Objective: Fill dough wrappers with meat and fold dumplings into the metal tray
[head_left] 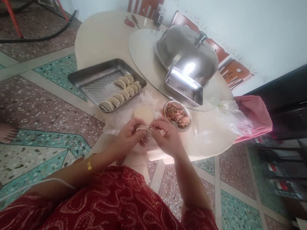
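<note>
dumpling sealing, mid-fold

item: one dumpling [142, 129], held over the worktop [104, 37] edge between left hand [128, 136] and right hand [167, 135], fingers of both pinched shut on its rim. wrapper stack [143, 113] and filling bowl [177, 114] just beyond; tray [90, 80] of finished pieces left. judged next: careful crimping along the seam.

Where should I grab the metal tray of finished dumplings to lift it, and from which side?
Take the metal tray by its raised rim at the two short ends, fingers hooked under the lip, probably from the near left, floor-side edge. The dumplings sit in rows along the right half, leaving the left half bare, so keep it level. Both the left hand and right hand hold a dumpling.
</note>
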### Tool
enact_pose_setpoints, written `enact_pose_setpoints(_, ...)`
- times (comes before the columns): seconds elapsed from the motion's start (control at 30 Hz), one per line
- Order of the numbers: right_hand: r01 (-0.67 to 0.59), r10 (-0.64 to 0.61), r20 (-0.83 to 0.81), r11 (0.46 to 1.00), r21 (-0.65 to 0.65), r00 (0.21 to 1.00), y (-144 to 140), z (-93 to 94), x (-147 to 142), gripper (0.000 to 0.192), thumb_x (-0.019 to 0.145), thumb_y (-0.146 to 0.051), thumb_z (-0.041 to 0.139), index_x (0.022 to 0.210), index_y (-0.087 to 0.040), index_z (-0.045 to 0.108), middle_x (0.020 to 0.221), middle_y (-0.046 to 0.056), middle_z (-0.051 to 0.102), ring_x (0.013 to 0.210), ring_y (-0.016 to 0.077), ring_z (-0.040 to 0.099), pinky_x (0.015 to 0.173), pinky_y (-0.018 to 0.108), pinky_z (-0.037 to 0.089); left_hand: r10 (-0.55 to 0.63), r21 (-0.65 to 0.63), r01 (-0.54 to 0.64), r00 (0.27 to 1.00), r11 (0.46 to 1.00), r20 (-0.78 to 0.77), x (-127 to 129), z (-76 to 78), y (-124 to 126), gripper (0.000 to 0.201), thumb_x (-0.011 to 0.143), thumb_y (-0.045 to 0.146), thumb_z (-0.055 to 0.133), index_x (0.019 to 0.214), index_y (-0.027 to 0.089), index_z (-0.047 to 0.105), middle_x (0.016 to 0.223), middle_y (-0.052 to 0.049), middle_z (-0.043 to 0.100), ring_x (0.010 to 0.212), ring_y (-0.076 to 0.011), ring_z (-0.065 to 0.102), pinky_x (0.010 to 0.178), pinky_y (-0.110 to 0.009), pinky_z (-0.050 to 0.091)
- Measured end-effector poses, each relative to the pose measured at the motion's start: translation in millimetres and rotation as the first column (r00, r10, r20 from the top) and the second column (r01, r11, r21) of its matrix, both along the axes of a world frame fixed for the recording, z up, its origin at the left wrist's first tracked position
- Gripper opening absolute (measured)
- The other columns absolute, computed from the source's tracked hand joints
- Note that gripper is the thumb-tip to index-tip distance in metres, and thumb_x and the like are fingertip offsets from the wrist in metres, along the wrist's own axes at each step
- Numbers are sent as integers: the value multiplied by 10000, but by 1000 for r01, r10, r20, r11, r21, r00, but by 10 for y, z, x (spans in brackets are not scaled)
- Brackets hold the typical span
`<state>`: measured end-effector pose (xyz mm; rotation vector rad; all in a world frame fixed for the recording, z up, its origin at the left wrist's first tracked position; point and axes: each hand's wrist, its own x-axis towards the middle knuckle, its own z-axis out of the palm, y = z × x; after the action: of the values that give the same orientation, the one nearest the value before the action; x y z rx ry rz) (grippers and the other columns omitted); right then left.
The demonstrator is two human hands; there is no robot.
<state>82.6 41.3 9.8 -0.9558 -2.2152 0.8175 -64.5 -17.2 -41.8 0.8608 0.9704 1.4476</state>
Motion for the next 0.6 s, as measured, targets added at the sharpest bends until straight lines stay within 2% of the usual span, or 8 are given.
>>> enact_pose_setpoints(0.2,-42,44,-34,998,53,998,-27,15,27,180,844,-184,553,860,-227,727,910,43,672,868,172,646,802,349,538,31,6,-31,999,999,-7,14,-18,10,226,774,308,701,910,171,584,658,30,634,557,-110,611,508,-207,527)
enact_pose_setpoints(0.37,80,-72,-123,995,63,990,-52,1,125,143,834,-182,585,848,-256,706,881,10,687,856,165,645,787,340,541,120,-2,-121,991,993,63,16,-19,31,265,713,346,759,813,162,596,856,-11,689,558,-93,603,501,-220,528)
enact_pose_setpoints(0.6,79,-79,-35,997,9,996,-86,-54,226,92,793,-182,613,820,-243,676,838,-1,662,812,156,610,756,321,512,80,37,-81,997,996,17,37,12,25,225,750,312,730,831,166,580,948,-21,686,604,-93,632,542,-211,539)
